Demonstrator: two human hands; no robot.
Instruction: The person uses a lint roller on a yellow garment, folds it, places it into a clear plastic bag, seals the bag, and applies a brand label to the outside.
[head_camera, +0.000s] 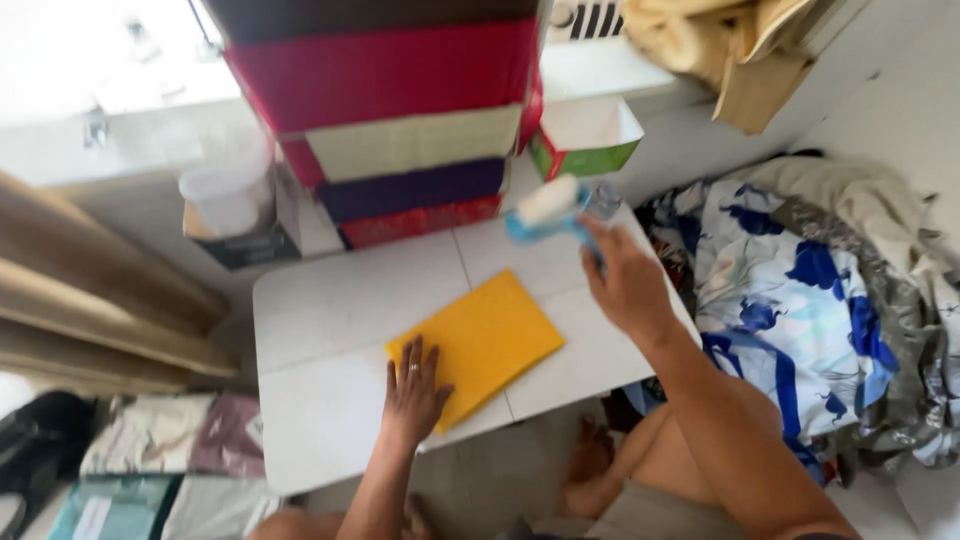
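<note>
A view from above showed a person seated on the floor at a low white surface (330, 330), seen from their own head; bare knees and a foot showed below its near edge. The left hand (413, 392) lay flat, palm down, fingers spread and gripping nothing, on the near-left corner of a yellow rectangular sheet (480, 340); a ring showed on one finger. The sheet lay flat near the middle of the surface, turned at an angle to its edges. The right hand (625, 280) was raised above the far-right part of the surface, its fingers closed around a blue-handled tool with a white top (548, 208); the tool was blurred, so its exact kind could not be told, and it was held clear of the sheet, well apart from it.

At the far edge of the surface stood a stack of boxes (400, 120) in dark brown, red, cream and purple; to its left was a white tub (228, 195) resting on a small box; to its right sat an open green and white carton (585, 140). To the right of the surface lay crumpled bedding (800, 290) printed in blue and white; tan cloth (730, 50) was heaped in the upper right corner. Pale bags and a dark bag lay on the floor at lower left.
</note>
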